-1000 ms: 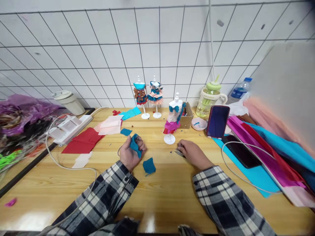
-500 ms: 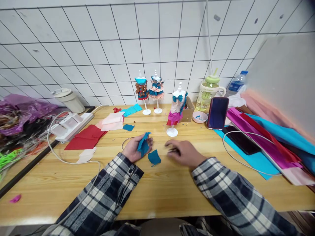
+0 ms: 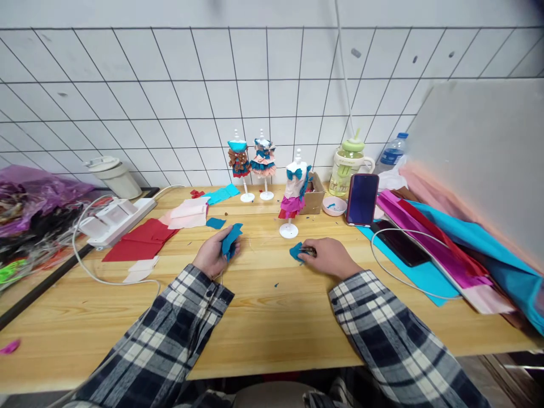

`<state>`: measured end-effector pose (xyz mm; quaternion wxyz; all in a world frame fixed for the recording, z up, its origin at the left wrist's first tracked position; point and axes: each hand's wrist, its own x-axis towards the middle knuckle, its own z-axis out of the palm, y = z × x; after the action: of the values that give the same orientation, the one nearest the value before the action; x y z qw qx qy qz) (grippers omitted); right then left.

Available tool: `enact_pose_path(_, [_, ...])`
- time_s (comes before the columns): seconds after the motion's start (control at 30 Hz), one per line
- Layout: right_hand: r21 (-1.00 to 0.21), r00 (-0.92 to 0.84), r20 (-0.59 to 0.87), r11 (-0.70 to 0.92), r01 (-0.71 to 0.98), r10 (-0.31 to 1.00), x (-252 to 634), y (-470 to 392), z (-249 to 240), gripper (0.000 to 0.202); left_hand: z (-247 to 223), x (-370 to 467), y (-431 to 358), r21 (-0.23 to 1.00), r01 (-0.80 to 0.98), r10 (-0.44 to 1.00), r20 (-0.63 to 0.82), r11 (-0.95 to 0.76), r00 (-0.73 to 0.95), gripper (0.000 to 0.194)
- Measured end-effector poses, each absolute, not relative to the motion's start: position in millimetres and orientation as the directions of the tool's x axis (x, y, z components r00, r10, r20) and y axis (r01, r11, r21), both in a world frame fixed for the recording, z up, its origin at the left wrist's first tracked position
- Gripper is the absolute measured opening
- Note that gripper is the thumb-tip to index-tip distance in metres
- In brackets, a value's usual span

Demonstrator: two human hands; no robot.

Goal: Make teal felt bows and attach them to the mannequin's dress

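My left hand [image 3: 213, 252] is closed around a folded teal crepe paper piece [image 3: 230, 240], just above the table. To its right, my right hand [image 3: 329, 256] grips a small dark metal tool [image 3: 308, 250], whose exact kind I cannot make out. A second teal scrap [image 3: 296, 252] lies at the tool's tip, touching it or under it. Behind the right hand stands a mini dress form [image 3: 294, 192] with a pale top, teal bow and magenta skirt. Two more dressed forms, one with a brown ruffled outfit [image 3: 239, 161] and one with a pink-and-teal outfit [image 3: 263, 161], stand farther back.
Red paper [image 3: 140, 240], pale pink paper [image 3: 189, 213] and a power strip [image 3: 123, 224] lie on the left. At the right are a pink dish [image 3: 334, 206], a propped phone [image 3: 362, 199], a drink jug [image 3: 346, 170], and stacked coloured sheets [image 3: 442, 249] with a cable across.
The loose teal scrap has moved right, away from my left hand, and now lies by the tool in my right hand. My left hand still holds its teal piece. The camera view has shifted slightly.
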<state>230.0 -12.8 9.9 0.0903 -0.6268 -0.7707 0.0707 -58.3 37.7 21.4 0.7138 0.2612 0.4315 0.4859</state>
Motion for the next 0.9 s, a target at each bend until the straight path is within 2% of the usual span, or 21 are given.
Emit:
enact_pose_path(0.1, [-0.271, -0.139, 0.106, 0.164, 0.949, 0.985, 227.8, -13.5, 8.3, 0.029, 27.5, -58.2, 28.8, 0.800, -0.536, 0.959, -0.177, 0.270, 0.220, 0.019])
enact_pose_path(0.23, [-0.300, -0.275, 0.162, 0.312, 0.902, 0.948, 211.2, -21.3, 7.4, 0.025, 31.3, -55.9, 20.9, 0.755, -0.643, 0.978, 0.007, 0.131, 0.207, 0.014])
enact_pose_path(0.37, [-0.277, -0.410, 0.155, 0.438, 0.855, 0.899, 186.5, -14.0, 7.7, 0.045, 29.3, -57.0, 24.7, 0.724, -0.687, 0.996, -0.009, 0.067, 0.087, 0.009])
enact_pose_path(0.47, [-0.212, -0.544, 0.104, 0.553, 0.806, 0.833, 164.7, 3.1, 9.7, 0.060, 26.7, -61.4, 30.1, 0.754, -0.656, 0.998, -0.010, -0.036, -0.067, 0.006])
enact_pose_path(0.53, [-0.157, -0.548, 0.044, 0.548, 0.822, 0.835, 153.7, 11.2, 11.7, 0.055, 25.0, -64.5, 32.6, 0.785, -0.615, 0.994, 0.001, -0.070, -0.111, 0.005])
enact_pose_path(0.63, [-0.114, -0.575, -0.014, 0.570, 0.814, 0.818, 151.2, 5.6, 14.3, 0.043, 22.2, -66.2, 34.4, 0.802, -0.596, 0.996, -0.019, -0.036, -0.086, 0.006])
enact_pose_path(0.7, [-0.141, -0.619, -0.026, 0.610, 0.780, 0.785, 159.1, -11.3, 14.8, 0.040, 19.4, -64.9, 34.9, 0.792, -0.610, 0.997, -0.034, -0.011, -0.063, 0.007])
enact_pose_path(0.77, [-0.212, -0.643, -0.041, 0.622, 0.754, 0.765, 169.9, -34.3, 13.0, 0.047, 15.3, -62.0, 35.1, 0.786, -0.619, 0.998, -0.034, -0.006, -0.053, 0.007])
enact_pose_path(0.83, [-0.292, -0.626, -0.037, 0.590, 0.753, 0.779, 178.0, -56.8, 9.0, 0.051, 9.7, -57.8, 34.5, 0.813, -0.581, 0.996, -0.020, -0.034, -0.086, 0.005])
enact_pose_path(0.9, [-0.353, -0.559, -0.049, 0.509, 0.785, 0.828, 179.9, -73.1, 3.7, 0.046, 3.2, -52.8, 32.8, 0.867, -0.494, 0.992, 0.008, -0.071, -0.128, 0.007])
